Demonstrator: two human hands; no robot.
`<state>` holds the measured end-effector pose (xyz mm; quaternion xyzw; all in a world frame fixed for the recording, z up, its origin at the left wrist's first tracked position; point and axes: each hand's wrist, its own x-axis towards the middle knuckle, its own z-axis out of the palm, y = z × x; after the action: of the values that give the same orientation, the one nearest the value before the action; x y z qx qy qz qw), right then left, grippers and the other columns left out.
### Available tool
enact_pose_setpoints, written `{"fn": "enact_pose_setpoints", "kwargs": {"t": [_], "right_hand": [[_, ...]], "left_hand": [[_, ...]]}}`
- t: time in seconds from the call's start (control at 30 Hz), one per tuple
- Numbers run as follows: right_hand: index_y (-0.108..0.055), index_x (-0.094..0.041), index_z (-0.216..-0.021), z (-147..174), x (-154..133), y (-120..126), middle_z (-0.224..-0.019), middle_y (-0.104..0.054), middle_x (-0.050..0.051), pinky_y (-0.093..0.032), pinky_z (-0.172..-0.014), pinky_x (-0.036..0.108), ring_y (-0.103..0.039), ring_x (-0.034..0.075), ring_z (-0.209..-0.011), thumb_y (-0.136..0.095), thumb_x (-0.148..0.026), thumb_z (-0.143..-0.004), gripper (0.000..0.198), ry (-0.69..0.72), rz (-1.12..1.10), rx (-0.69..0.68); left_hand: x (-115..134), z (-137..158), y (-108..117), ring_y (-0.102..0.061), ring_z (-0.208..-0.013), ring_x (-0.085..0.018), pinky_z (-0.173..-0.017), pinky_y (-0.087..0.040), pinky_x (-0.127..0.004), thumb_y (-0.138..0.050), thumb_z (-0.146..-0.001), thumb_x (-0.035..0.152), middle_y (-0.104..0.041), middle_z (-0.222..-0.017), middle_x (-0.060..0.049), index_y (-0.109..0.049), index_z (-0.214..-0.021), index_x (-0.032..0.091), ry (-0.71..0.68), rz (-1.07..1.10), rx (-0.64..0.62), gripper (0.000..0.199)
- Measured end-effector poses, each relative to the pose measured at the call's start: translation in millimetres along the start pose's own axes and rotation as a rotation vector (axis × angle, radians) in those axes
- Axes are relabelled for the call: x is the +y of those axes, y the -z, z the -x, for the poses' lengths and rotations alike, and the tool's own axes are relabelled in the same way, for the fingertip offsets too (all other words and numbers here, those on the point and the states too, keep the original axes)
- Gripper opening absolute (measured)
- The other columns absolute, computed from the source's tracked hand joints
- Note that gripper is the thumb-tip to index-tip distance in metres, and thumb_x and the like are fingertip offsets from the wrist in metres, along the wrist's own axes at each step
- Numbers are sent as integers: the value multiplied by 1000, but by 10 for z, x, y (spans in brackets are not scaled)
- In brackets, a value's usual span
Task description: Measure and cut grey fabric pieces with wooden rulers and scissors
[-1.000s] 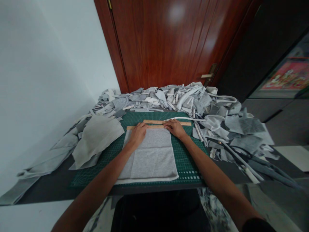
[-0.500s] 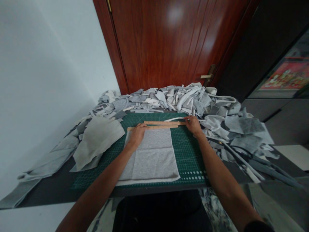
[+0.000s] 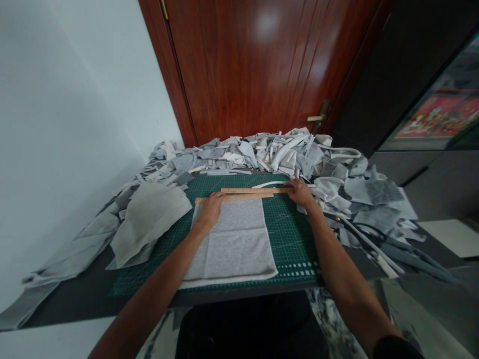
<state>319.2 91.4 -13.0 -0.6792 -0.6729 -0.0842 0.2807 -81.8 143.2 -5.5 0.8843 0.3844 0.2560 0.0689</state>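
A folded light grey cloth (image 3: 235,239) lies flat on the green cutting mat (image 3: 290,234). Along its far edge runs a wooden ruler (image 3: 250,196), held down by my left hand (image 3: 210,209) with the fingers pressed together at its left part. Just beyond it lies a second wooden ruler (image 3: 245,190), overlapping or nearly touching the first and reaching farther right. My right hand (image 3: 299,192) pinches the right end of this second ruler; the fingertips are partly hidden. A thin white strip (image 3: 267,184) lies behind the rulers near my right fingers.
Grey and white fabric scraps (image 3: 247,152) are heaped along the back of the table. Larger grey pieces (image 3: 149,219) lie left of the mat. On the right are more scraps (image 3: 374,192) and dark long-bladed scissors (image 3: 407,257). A wooden door (image 3: 254,75) stands behind.
The view has shifted slightly, so the scene sits a little farther left. Both hands stay at the rulers, and the cloth lies as before.
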Motion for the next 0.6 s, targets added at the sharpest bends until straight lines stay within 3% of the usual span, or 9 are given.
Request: {"fn": "enact_pose_setpoints", "kwargs": {"t": [0.1, 0.23, 0.3, 0.4, 0.5, 0.6], "right_hand": [[-80, -15, -97, 182, 89, 325, -96, -76, 15, -55, -87, 39, -70, 28, -88, -51, -16, -83, 32, -129, 40, 40], [-77, -19, -83, 782, 389, 837, -85, -77, 12, -55, -76, 33, -70, 24, -71, -49, -22, -83, 29, -182, 49, -41], [-74, -21, -74, 1136, 601, 1089, -76, -76, 12, -55, -70, 35, -71, 25, -67, -50, -25, -81, 25, -221, 59, -102], [-69, -24, -69, 1560, 898, 1412, -75, -75, 16, -56, -68, 43, -72, 32, -68, -52, -31, -81, 22, -294, 64, -58], [-70, -30, -74, 1783, 1070, 1599, -81, -77, 14, -59, -66, 46, -72, 32, -66, -58, -43, -78, 19, -313, -37, -156], [-70, -31, -76, 1863, 1117, 1624, -87, -77, 15, -61, -67, 45, -73, 31, -69, -65, -48, -75, 18, -316, -75, -226]], "left_hand": [[6, -8, 20, -61, -115, -24, -107, -51, -38, -46, -82, -7, -72, -118, -9, -77, -124, 23, -6, -3, -3, 60], [0, -11, 14, -62, -114, -25, -106, -51, -38, -46, -82, -7, -72, -118, -9, -76, -124, 23, -7, -1, 3, 60], [-8, -11, 3, -62, -113, -24, -107, -51, -39, -46, -82, -7, -72, -118, -9, -76, -125, 24, -4, 4, 8, 61], [-16, -13, -10, -61, -114, -25, -108, -50, -40, -46, -82, -7, -72, -119, -10, -76, -126, 23, -3, 16, 12, 60], [-13, -14, -14, -60, -115, -25, -108, -49, -40, -46, -83, -6, -71, -120, -11, -76, -125, 21, -4, 24, 11, 58], [-5, -14, -16, -60, -114, -25, -108, -49, -40, -46, -83, -6, -71, -119, -11, -76, -124, 21, -2, 26, 9, 58]]}}
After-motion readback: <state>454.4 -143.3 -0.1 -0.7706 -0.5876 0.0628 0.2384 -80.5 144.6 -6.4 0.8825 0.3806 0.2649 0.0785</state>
